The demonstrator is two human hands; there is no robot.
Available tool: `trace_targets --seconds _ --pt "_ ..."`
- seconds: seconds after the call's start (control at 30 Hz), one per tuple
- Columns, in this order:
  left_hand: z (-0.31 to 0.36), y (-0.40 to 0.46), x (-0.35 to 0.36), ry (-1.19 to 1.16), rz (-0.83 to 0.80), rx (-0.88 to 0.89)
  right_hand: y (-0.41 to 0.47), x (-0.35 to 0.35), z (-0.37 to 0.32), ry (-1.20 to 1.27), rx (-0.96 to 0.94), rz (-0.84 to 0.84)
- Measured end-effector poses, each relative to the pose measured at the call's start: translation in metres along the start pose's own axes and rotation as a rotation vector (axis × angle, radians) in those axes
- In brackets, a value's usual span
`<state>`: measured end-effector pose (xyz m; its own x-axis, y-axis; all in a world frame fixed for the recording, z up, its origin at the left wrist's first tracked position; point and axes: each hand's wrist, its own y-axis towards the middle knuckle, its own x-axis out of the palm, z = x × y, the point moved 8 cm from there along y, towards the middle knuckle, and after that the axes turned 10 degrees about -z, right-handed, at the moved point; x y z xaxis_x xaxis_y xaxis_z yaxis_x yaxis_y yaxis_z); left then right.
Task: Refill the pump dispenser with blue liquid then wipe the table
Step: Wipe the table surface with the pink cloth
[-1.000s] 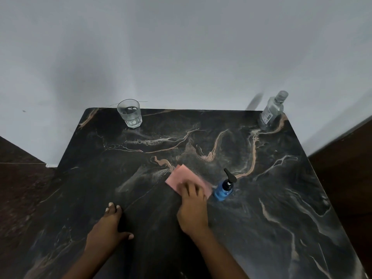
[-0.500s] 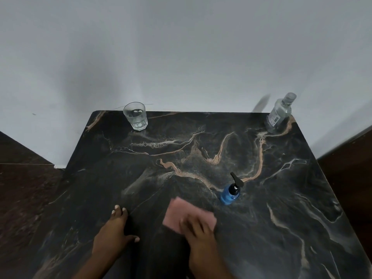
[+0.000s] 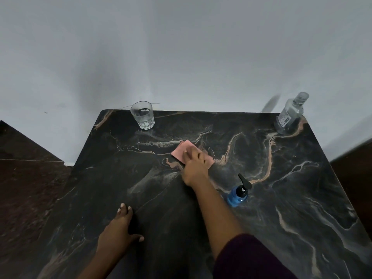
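Right hand (image 3: 194,165) presses flat on a pink cloth (image 3: 182,151) mid-tabletop (image 3: 302,198); left hand (image 3: 118,228) rests open near the front. The blue dispenser (image 3: 237,195) stands beside the right forearm.

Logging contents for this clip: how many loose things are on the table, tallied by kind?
Drinking glass, far left by the wall: 1
Clear bottle, far right corner: 1
Blue pump dispenser, upright, pump fitted: 1
Pink cloth, under the right hand: 1
Total: 4
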<state>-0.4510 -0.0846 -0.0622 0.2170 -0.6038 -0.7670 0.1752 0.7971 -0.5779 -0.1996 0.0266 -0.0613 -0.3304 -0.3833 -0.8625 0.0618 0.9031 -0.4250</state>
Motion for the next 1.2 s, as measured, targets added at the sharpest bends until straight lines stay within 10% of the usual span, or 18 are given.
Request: trace_targets --seconds 0.43,0.73,1.03,1.2 --pt "-0.002 -0.001 0.002 -0.054 0.019 -0.033 -0.195 0.117 -0.07 -0.209 -0.43 0.122" --pt "-0.001 -0.003 -0.003 -0.101 -0.003 -0.048 -0.077 0.059 -0.046 -0.192 -0.376 0.05" --pt "0.0 0.0 -0.001 -0.132 -0.029 -0.066 0.051 -0.038 0.028 0.168 0.188 0.147" --pt "-0.005 0.002 0.002 -0.144 -0.071 -0.094 0.044 -0.007 -0.056 0.144 -0.023 0.074"
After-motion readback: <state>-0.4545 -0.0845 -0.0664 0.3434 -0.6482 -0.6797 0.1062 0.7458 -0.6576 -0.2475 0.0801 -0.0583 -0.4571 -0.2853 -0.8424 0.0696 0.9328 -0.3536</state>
